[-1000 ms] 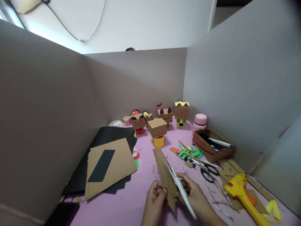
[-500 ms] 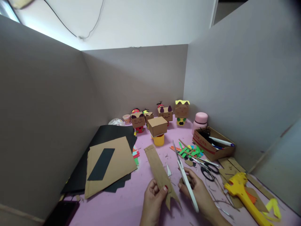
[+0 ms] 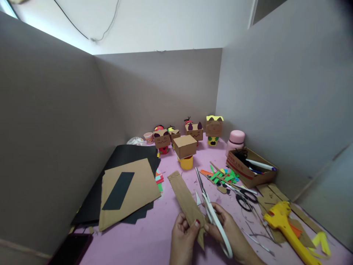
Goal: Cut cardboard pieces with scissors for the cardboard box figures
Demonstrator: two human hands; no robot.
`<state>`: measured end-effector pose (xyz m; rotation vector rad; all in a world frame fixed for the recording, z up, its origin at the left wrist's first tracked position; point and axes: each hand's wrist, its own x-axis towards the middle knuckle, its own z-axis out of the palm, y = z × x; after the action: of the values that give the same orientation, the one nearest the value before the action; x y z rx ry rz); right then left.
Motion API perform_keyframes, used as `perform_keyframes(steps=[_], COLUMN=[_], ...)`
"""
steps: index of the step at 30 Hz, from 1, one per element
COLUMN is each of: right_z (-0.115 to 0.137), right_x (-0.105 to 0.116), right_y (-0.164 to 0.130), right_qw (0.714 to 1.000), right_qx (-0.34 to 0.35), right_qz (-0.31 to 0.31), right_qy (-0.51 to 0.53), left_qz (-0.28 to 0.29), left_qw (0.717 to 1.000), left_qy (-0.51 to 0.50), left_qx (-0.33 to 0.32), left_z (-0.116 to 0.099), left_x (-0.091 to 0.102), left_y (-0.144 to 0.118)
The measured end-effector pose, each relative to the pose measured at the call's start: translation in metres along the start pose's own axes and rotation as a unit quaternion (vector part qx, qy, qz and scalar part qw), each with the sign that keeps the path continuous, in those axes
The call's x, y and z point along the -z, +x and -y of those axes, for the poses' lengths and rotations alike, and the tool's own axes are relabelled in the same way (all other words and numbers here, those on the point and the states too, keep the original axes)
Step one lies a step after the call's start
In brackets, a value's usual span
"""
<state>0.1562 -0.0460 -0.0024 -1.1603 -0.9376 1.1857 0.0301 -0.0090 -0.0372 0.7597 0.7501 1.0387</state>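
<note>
Brown cardboard strip (image 3: 185, 195): pinched by the left hand (image 3: 183, 235), above the pink table (image 3: 149, 230). The right hand (image 3: 227, 226), gripping white-handled scissors (image 3: 209, 209), has moved in to the strip's edge, presumably giving two-hand control. Beyond: cardboard box (image 3: 185, 147).

A mauve desk (image 3: 149, 239) is boxed in by grey panels: a left panel (image 3: 55, 110) along its left edge, a back panel (image 3: 165, 88) behind its far edge, and a right panel (image 3: 286, 99) along its right edge. Above the far edge rises a white wall (image 3: 176, 22), where a black cord (image 3: 71, 23) and a pale cord (image 3: 112, 22) meet. Light brightens the wall's left side; a slanting shadow crosses the back panel.
</note>
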Motion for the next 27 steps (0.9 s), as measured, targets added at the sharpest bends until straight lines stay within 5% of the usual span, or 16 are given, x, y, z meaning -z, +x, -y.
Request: perform_keyframes(steps=[5,19,27], right_z=[0.005,-0.003,-0.008], right_x=[-0.004,0.003,0.006], right_y=[-0.002,-0.001,-0.001], right_qw=[1.0,0.999,0.998], right_qx=[-0.013,-0.004,-0.001], right_qz=[-0.004,0.014,0.053], right_qy=[-0.004,0.048,-0.016], left_qz=[-0.028,0.034,-0.015], left_qw=[0.999,0.999,1.0], left_qy=[0.009,-0.021,-0.002], left_qx=[-0.026,0.013,-0.001], left_z=[0.0,-0.01,-0.011], left_x=[-0.004,0.001,0.004], left_y=[-0.003,0.001,-0.001])
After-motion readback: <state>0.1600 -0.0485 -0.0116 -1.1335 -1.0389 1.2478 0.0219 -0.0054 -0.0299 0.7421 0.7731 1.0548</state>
